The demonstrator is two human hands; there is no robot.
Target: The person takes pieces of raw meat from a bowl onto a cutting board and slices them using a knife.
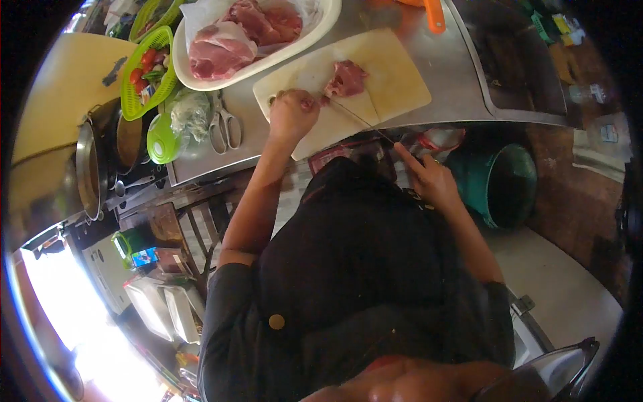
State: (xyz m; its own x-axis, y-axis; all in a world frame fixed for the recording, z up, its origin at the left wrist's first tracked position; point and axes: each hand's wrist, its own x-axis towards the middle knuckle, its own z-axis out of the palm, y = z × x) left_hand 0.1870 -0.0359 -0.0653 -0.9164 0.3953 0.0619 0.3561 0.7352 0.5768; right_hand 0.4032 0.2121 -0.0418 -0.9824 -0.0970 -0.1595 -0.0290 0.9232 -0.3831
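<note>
The left hand rests over the near left part of the cutting board, its fingers curled in narrowly; a reddish bit shows at them, but whether they pinch it cannot be told. The piece of meat lies on the board just beyond and to the right of these fingers. The right hand is off the near edge of the board, its fingers closed around the knife, index finger stretched forward. The blade slants over the board toward the left fingertips, its tip near the meat's lower left end; whether it touches is unclear. The palm hides most of the handle.

Farther out, beyond the board, stands the white basin with larger raw cuts, its far rim cut off by the frame. Scissors lie left of the board on the steel bench, beside a clear plastic bag whose contents are hard to make out. An orange handle is cropped at the top.
</note>
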